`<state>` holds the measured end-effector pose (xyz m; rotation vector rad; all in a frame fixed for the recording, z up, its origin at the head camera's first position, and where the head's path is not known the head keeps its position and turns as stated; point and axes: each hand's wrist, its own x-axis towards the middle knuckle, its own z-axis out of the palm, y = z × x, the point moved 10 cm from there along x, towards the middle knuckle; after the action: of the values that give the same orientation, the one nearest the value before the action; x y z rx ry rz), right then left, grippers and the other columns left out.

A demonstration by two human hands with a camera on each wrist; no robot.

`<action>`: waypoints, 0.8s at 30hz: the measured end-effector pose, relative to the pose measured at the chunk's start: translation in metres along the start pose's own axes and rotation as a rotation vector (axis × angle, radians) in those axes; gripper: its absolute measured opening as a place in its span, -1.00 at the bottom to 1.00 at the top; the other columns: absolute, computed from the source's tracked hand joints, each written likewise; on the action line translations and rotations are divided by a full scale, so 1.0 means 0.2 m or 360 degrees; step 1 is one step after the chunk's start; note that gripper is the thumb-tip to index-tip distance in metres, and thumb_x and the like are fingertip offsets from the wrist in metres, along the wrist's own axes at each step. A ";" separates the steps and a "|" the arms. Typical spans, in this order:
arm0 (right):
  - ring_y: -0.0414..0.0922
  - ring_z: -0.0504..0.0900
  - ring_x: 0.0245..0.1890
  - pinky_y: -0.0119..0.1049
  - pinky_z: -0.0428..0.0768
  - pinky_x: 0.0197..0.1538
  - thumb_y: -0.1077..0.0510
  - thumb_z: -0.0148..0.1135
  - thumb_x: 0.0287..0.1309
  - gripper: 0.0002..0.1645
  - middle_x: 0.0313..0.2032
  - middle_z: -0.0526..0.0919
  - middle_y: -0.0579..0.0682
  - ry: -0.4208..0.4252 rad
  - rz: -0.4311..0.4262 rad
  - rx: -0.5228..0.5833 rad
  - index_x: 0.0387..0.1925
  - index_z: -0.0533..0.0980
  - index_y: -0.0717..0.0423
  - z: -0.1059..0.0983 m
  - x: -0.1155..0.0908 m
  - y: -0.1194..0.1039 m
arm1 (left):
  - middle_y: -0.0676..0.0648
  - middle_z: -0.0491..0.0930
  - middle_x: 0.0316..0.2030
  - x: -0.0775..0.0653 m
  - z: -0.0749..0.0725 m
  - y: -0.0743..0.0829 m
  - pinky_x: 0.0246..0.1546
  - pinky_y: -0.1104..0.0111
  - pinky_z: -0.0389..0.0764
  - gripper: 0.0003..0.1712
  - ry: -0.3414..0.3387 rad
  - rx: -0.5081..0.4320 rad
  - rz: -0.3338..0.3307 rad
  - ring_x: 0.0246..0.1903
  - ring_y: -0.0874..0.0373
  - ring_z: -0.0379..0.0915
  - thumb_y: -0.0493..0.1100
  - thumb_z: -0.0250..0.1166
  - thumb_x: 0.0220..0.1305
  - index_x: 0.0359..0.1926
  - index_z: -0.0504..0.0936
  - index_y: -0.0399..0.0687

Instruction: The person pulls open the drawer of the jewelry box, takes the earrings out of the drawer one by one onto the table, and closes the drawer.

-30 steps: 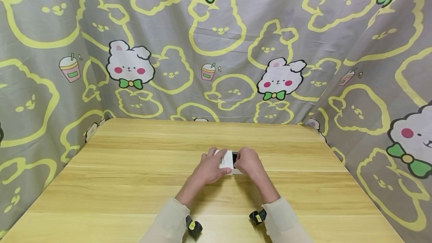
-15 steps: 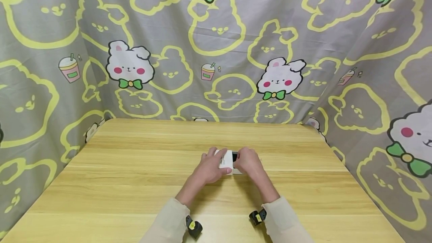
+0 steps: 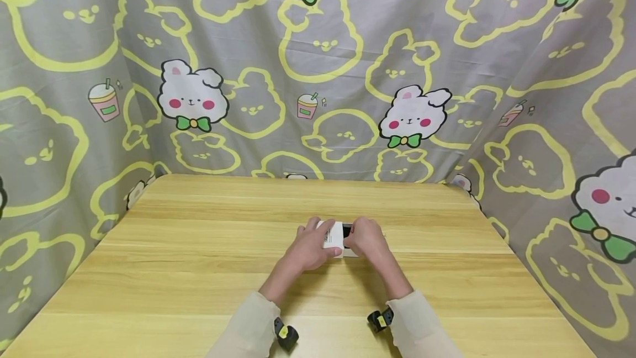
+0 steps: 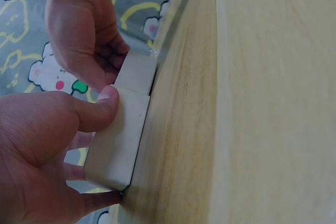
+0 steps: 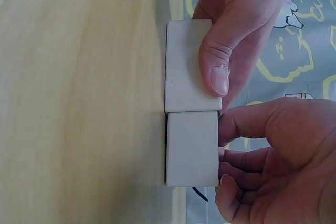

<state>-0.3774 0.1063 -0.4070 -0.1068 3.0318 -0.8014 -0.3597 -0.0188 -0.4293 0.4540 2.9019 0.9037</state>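
A small white box with a sliding tray lies on the table in the head view. Its outer sleeve (image 3: pixel 334 238) has dark print on top. My left hand (image 3: pixel 309 246) grips this sleeve, the thumb along its near side. Out of the sleeve's right end projects the pale tray (image 3: pixel 350 253), with a black thing (image 3: pixel 346 230) showing inside. The curled fingers of my right hand (image 3: pixel 366 237) reach over the tray; their tips are hidden, so what they hold is unclear. From the tray's outer end, in the right wrist view, sticks a thin black strand (image 5: pixel 199 194).
The wooden table (image 3: pixel 199 269) extends on all sides of the box. A grey curtain (image 3: pixel 248 98) with rabbit prints hangs behind it and along both sides. A black wrist camera (image 3: pixel 285 337) sits at the left sleeve, another wrist camera (image 3: pixel 379 320) at the right.
Almost nothing differs. My right fingers shift very slightly over the tray, while the box and my left hand keep their places.
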 end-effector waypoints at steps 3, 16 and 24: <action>-0.20 0.27 -0.71 -0.40 0.22 -0.61 0.30 0.35 -0.09 -0.52 -0.81 0.26 -0.16 0.0007 -0.0003 -0.0007 -0.86 0.29 0.00 0.00 0.00 0.00 | -0.25 0.24 0.44 0.00 0.00 0.00 -0.21 0.20 0.39 -0.17 0.0002 0.0000 0.0004 0.00 -0.12 0.28 0.14 0.37 0.31 0.51 0.31 0.08; -0.23 0.19 -0.74 -0.41 0.14 -0.63 0.27 0.32 -0.08 -0.51 -0.84 0.19 -0.20 0.0002 0.0021 0.0006 -0.90 0.27 -0.02 -0.01 0.00 0.01 | -0.25 0.24 0.44 0.00 0.00 0.00 -0.22 0.19 0.40 -0.17 -0.0005 0.0006 0.0002 0.00 -0.12 0.28 0.14 0.37 0.31 0.51 0.31 0.09; -0.26 0.14 -0.76 -0.42 0.12 -0.65 0.33 0.25 -0.06 -0.49 -0.85 0.15 -0.21 -0.0036 0.0019 0.0042 -0.89 0.23 -0.04 0.00 0.00 0.01 | -0.26 0.23 0.44 0.00 0.00 0.00 -0.18 0.16 0.42 -0.17 0.0000 0.0007 0.0008 0.02 -0.13 0.29 0.14 0.37 0.30 0.51 0.31 0.08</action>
<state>-0.3771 0.1086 -0.4074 -0.0965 2.9967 -0.8328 -0.3595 -0.0187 -0.4292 0.4623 2.9045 0.8981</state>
